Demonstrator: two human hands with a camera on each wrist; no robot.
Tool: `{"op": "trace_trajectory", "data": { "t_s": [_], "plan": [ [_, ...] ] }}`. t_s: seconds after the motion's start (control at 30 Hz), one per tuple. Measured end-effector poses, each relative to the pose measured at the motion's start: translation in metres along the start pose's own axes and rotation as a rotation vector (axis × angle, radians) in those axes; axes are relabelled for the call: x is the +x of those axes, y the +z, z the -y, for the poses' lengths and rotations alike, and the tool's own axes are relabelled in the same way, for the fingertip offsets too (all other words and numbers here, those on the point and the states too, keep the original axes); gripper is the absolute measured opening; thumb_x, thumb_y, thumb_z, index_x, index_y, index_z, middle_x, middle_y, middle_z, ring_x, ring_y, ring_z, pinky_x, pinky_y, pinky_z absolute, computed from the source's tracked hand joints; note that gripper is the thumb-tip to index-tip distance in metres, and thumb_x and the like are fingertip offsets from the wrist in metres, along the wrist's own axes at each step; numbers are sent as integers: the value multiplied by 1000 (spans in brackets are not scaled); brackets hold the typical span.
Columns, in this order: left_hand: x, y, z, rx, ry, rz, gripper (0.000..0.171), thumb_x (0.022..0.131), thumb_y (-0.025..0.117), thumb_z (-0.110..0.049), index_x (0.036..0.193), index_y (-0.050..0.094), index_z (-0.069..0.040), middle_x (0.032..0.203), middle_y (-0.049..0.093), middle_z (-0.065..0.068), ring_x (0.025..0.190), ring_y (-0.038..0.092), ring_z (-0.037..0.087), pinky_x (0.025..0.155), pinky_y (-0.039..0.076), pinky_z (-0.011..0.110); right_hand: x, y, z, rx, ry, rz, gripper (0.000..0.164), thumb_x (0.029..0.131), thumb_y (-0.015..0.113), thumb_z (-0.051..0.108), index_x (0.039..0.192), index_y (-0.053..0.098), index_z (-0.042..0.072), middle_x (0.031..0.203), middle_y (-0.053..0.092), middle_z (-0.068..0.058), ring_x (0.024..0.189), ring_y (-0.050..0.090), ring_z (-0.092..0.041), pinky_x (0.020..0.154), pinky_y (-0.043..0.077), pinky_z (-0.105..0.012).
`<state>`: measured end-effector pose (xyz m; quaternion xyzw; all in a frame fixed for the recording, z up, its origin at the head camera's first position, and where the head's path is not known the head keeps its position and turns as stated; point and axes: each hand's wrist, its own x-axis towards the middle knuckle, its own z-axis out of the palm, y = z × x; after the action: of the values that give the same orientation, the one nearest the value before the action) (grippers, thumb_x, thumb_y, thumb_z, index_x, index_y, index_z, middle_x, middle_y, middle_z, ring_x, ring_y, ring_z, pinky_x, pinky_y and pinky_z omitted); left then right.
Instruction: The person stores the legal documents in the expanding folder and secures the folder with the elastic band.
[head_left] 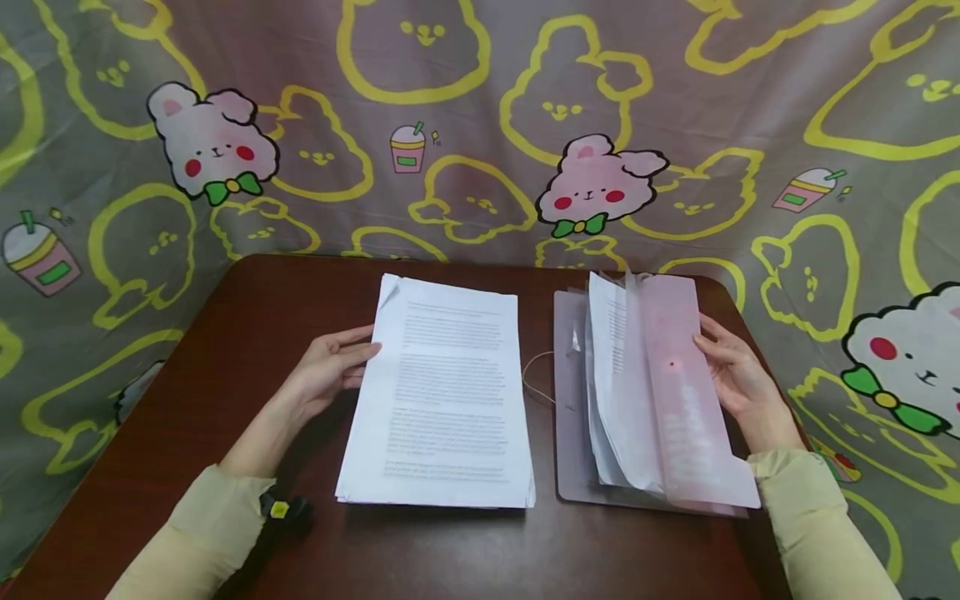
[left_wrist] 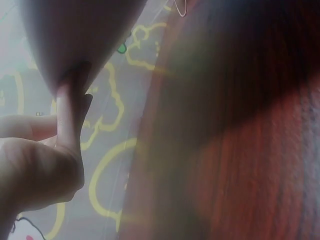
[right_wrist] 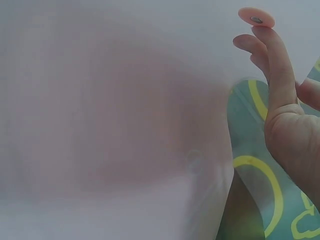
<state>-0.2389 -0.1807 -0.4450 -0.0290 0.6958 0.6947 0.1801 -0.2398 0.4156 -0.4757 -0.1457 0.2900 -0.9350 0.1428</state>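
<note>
In the head view, a stack of printed white papers [head_left: 450,392] faces up on the left, with a bent upper-left corner. My left hand [head_left: 330,367] pinches its left edge, thumb on the front and fingers behind. To the right lies a translucent pink document folder [head_left: 686,400], its flap raised, with more papers [head_left: 611,383] and clear sleeves inside. My right hand [head_left: 738,367] grips the flap's right edge, thumb in front. The left wrist view shows my left hand [left_wrist: 45,160] against the shadowed papers [left_wrist: 80,40]. The folder's pale surface [right_wrist: 125,125] fills most of the right wrist view.
Both lie over a dark reddish-brown table [head_left: 450,558]. A thin cord [head_left: 528,379] loops between the papers and the folder. Behind and on both sides hangs a grey curtain [head_left: 465,125] with cartoon prints. A small black-and-yellow device [head_left: 279,508] sits by my left cuff.
</note>
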Motion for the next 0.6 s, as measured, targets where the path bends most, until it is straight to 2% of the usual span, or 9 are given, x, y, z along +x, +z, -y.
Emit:
{"op": "trace_trajectory", "data": {
  "t_s": [0.1, 0.3, 0.53, 0.6],
  "plan": [
    [3, 7, -3, -9, -8, 6, 65, 112, 64, -14, 168, 37, 3, 106, 81, -12, 88, 83, 6, 79, 68, 26, 0, 0, -1, -1, 1, -6, 54, 113, 12, -9, 148, 53, -4, 131, 76, -28, 109, 81, -35, 89, 69, -39],
    [11, 22, -4, -10, -8, 8, 63, 111, 66, -12, 167, 40, 3, 114, 83, -2, 86, 83, 6, 78, 68, 26, -1, -1, -2, -17, 12, -18, 52, 114, 15, -9, 148, 53, -2, 130, 76, -27, 108, 82, -33, 88, 69, -38],
    [18, 33, -3, -25, 6, -6, 61, 110, 65, -8, 165, 43, 5, 113, 84, 0, 81, 82, 6, 75, 68, 26, 0, 0, -3, -23, 13, -17, 52, 113, 16, -10, 149, 53, -3, 131, 76, -26, 109, 82, -33, 89, 69, -38],
    [20, 37, -3, -26, 10, -12, 60, 110, 65, -7, 165, 43, 5, 118, 84, 5, 79, 82, 6, 74, 68, 26, 1, 1, -3, -21, 13, -17, 52, 113, 16, -10, 149, 53, -3, 132, 76, -27, 109, 81, -34, 90, 69, -39]
  ]
}}
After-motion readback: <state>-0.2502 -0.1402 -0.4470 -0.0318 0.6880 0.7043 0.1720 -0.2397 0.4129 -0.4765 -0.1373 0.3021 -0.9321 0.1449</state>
